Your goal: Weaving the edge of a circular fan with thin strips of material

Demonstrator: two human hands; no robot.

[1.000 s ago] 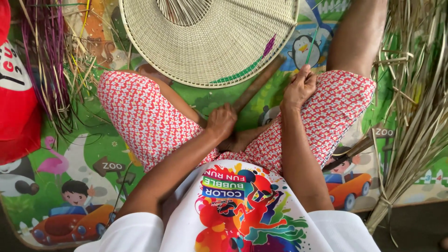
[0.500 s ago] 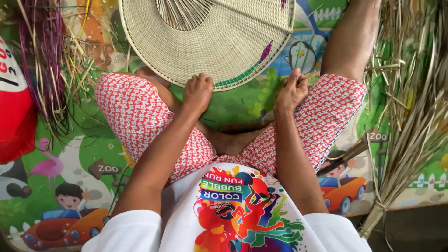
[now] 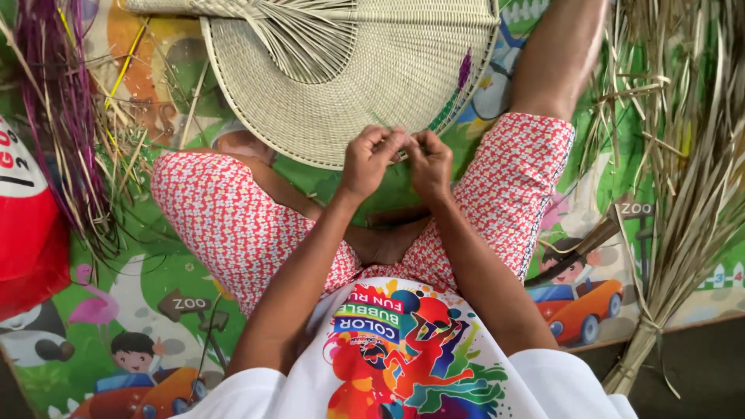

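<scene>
Colourful cartoon play mat (image 3: 124, 310) covers the floor under a seated person, whose white printed shirt (image 3: 403, 357) fills the near edge of the view. Beyond it, red patterned shorts (image 3: 225, 225) cover both bent legs. The 2 forearms run forward and meet at the near rim of a round woven palm-leaf fan (image 3: 349, 70), which lies tilted against the knees. The left hand (image 3: 369, 159) and the right hand (image 3: 431, 163) touch each other there, fingers curled and pinching at the fan's edge, where thin strands seem to sit between the fingertips. Further left lie purple dyed strands (image 3: 54, 101) and a red bag (image 3: 27, 233); on the right, a bundle of dry palm leaves (image 3: 683, 171).
</scene>
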